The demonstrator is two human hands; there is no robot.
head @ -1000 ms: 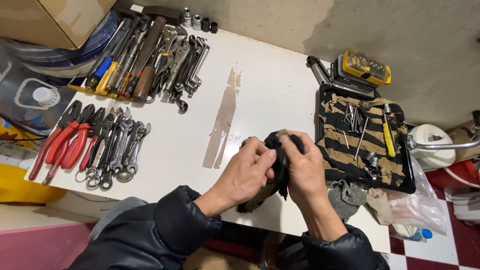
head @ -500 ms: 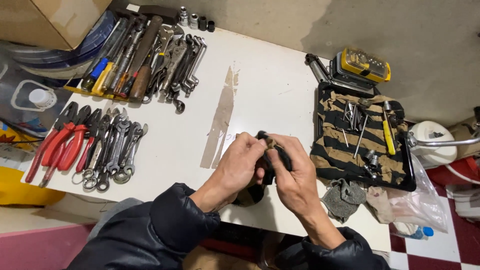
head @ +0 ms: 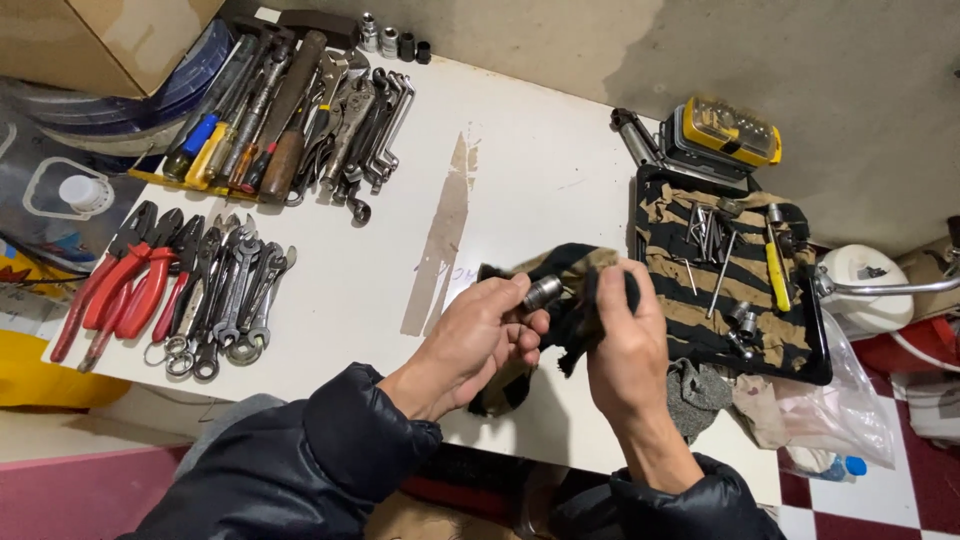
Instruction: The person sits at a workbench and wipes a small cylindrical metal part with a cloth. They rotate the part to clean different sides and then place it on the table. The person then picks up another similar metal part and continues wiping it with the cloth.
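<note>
A white table (head: 520, 190) is being seen from above, its top being marked by a brownish streak (head: 445, 235) running down the middle. Behind it, a rough grey concrete wall (head: 800, 70) is being lit evenly from overhead. A cardboard box (head: 90, 35) is being kept at the upper left corner, with a clear plastic container with a white cap (head: 75, 190) lying beneath it. A yellow object (head: 40, 375) is being partly shown under the table's left edge, above a pink surface (head: 60, 490). At the lower right, a floor of red and white checked tiles (head: 900, 490) is being shown, with a white rounded vessel (head: 865, 285) standing near the table's right edge.
</note>
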